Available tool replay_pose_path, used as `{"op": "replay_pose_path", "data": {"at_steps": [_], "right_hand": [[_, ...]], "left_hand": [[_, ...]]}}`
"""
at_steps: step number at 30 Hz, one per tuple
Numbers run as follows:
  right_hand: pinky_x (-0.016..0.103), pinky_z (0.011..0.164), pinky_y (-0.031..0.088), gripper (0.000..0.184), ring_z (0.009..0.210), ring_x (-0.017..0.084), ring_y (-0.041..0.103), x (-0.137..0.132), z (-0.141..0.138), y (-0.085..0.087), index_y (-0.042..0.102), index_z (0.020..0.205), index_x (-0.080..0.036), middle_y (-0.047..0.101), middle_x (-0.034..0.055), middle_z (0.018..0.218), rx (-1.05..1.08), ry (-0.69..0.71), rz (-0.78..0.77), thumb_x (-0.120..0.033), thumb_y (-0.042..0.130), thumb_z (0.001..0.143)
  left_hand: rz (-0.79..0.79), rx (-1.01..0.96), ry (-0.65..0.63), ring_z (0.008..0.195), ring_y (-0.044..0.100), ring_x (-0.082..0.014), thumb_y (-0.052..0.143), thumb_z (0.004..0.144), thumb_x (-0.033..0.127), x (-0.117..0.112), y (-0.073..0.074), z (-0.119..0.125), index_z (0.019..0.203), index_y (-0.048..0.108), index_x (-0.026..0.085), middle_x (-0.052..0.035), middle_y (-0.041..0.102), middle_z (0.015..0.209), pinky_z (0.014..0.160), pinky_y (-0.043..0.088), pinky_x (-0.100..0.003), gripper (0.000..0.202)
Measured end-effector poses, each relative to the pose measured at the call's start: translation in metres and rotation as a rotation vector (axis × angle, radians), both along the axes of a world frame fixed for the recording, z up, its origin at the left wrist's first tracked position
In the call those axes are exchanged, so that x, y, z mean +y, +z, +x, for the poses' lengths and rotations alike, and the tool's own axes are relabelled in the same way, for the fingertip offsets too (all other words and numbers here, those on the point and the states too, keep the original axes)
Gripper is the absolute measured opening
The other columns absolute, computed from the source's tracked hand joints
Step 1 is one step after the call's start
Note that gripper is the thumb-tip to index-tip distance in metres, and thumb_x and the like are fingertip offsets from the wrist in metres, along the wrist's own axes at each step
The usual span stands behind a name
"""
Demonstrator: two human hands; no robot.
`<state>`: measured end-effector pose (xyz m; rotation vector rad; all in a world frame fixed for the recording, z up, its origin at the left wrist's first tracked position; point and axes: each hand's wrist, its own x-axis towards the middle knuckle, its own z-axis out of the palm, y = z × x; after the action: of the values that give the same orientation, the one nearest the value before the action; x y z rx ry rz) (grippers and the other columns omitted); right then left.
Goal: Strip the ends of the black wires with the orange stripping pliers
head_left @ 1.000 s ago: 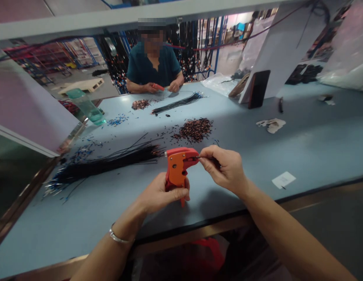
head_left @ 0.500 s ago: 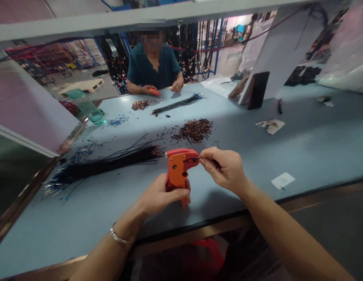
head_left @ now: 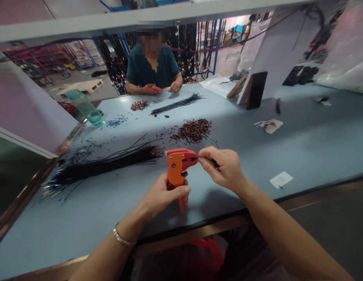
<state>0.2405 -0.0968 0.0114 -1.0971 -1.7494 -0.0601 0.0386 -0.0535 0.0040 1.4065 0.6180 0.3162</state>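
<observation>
My left hand [head_left: 166,193] is wrapped round the handles of a red and orange wire stripper [head_left: 176,168], held upright above the table. At the tool's nose, my right hand [head_left: 224,164] pinches a thin dark wire [head_left: 199,157] whose end sits at the jaws; most of the wire is hidden by the fingers. Left of the tool lies a thick bundle of black wires [head_left: 111,166], copper ends toward the tool and blue ends at the far left. Behind the tool is a heap of short cut wire scraps [head_left: 193,130].
Across the blue table [head_left: 234,132] a person [head_left: 153,66] holds a red tool near a smaller wire bundle [head_left: 175,103]. A green bottle [head_left: 86,107] stands at the left. A phone [head_left: 256,90] leans on a white post. Crumpled paper [head_left: 269,125] and a white card [head_left: 281,179] lie right.
My left hand's grip and the stripper's handles have shifted slightly. My right hand stays at the nose with the wire. Across the table, the person's hands and red tool have moved a little.
</observation>
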Motion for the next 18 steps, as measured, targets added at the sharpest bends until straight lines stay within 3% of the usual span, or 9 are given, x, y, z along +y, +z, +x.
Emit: {"op": "replay_pose_path", "data": {"at_steps": [11,18], "right_hand": [[0.019,0.046,0.034,0.009,0.045,0.006,0.043,0.0003,0.0015,-0.0002,0.061,0.086,-0.016,0.056,-0.0046,0.056,-0.019,-0.004,0.005,-0.013,0.052,0.088],[0.019,0.046,0.033,0.01,0.042,0.005,0.038,0.0003,0.0017,-0.0011,0.061,0.084,-0.017,0.053,-0.0063,0.054,-0.025,-0.014,0.012,-0.011,0.052,0.086]], "left_hand": [[-0.038,-0.045,0.003,0.054,0.061,-0.0158,0.068,0.079,0.04,0.0,-0.0001,0.0019,0.067,0.06,0.012,-0.0045,0.062,0.06,0.057,0.05,-0.028,0.032],[-0.046,-0.027,0.01,0.053,0.061,-0.0155,0.069,0.077,0.041,-0.0011,0.0003,0.0022,0.065,0.059,0.012,-0.0044,0.062,0.059,0.054,0.05,-0.027,0.033]]}}
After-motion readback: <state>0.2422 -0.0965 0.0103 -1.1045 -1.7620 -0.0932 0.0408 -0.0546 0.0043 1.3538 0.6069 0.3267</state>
